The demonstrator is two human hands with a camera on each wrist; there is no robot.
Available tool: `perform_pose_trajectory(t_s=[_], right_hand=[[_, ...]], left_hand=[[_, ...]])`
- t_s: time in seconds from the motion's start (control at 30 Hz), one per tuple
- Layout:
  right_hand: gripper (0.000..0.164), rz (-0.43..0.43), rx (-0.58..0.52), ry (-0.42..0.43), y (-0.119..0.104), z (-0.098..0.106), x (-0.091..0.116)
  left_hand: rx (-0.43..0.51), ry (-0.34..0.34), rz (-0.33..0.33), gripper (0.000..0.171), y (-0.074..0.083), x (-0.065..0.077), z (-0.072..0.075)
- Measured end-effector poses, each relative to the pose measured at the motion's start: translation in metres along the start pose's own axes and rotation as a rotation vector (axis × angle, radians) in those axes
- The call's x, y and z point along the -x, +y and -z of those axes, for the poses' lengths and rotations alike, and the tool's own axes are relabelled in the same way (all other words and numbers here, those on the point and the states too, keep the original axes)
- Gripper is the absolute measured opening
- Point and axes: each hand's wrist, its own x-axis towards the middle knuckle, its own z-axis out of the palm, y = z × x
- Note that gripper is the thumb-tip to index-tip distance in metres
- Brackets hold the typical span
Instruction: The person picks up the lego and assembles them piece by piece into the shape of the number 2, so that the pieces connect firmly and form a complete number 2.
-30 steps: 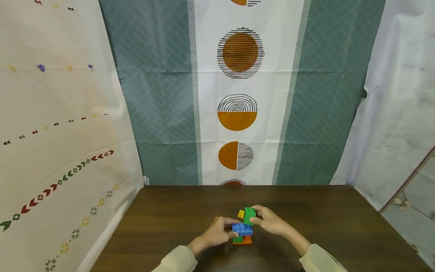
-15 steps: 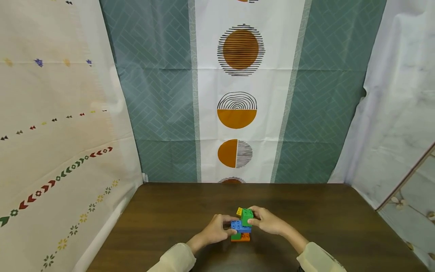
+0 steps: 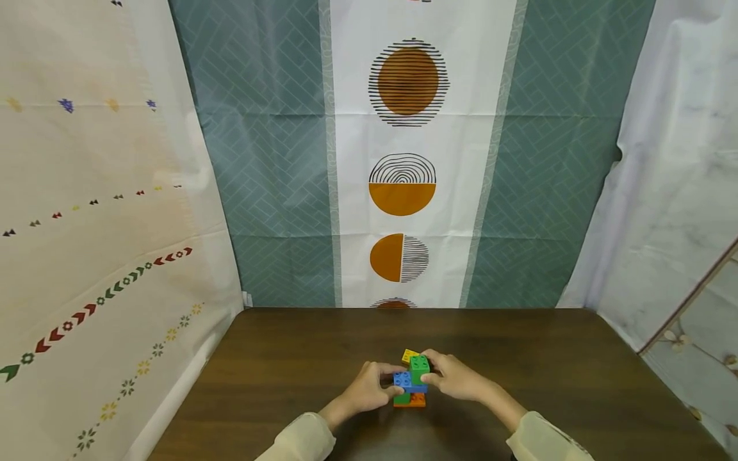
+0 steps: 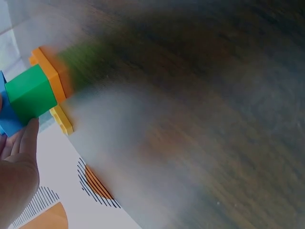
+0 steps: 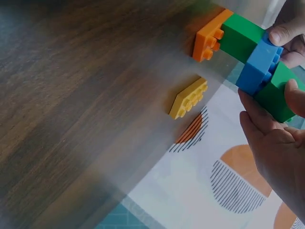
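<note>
A small stack of toy building bricks stands on the table, with an orange plate (image 3: 418, 401) at its bottom and a lower green brick (image 5: 242, 40) on that. Across the top lies a blue brick (image 3: 401, 380), pinched at its left end between thumb and fingers of my left hand (image 3: 364, 388). My right hand (image 3: 458, 378) holds an upper green brick (image 3: 419, 369) by its sides, right over the blue brick's right end. In the right wrist view this upper green brick (image 5: 276, 95) meets the blue brick's studded face, slightly askew.
Just behind the stack a thin yellow brick (image 5: 188, 99) lies flat on the dark wooden table (image 3: 277, 365). A patterned cloth (image 3: 357, 269) hangs at the table's far edge, with pale cloths (image 3: 115, 218) along both sides.
The upper green brick has come down in my right hand onto the blue brick's right end. My left hand keeps its pinch on the blue brick. The head view has tilted slightly.
</note>
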Motion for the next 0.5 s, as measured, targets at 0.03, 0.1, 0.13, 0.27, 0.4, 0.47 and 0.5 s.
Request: perform_pose_trajectory(t_s=[0.03,0.1,0.13,0.27,0.4,0.47,0.5], right_hand=[[0.038,0.007,0.008,0.006,0.0007,-0.0007,0.0009],[0.037,0.021,0.027,0.02,0.0023,-0.0028,0.0019],[0.035,0.028,0.035,0.03,0.0029,-0.004,0.0022],[0.032,0.051,0.074,0.063,0.0039,-0.0082,0.0034],[0.031,0.059,0.102,0.089,0.0039,-0.0099,0.0039],[0.032,0.063,0.104,0.096,0.0042,-0.0103,0.004],[0.032,0.068,0.107,0.1,0.0046,-0.0105,0.004]], left_hand=[[0.0,0.003,0.0,0.032,-0.0004,-0.0002,-0.0008],[-0.006,0.007,-0.005,0.033,-0.0018,-0.0006,-0.0021],[-0.011,0.008,-0.006,0.033,-0.0021,-0.0005,-0.0022],[-0.026,0.013,-0.019,0.033,-0.0037,-0.0006,-0.0026],[-0.029,0.021,-0.025,0.033,-0.0054,-0.0009,-0.0027],[-0.025,0.021,-0.029,0.034,-0.006,-0.0011,-0.0023],[-0.023,0.022,-0.031,0.034,-0.006,-0.0013,-0.002]])
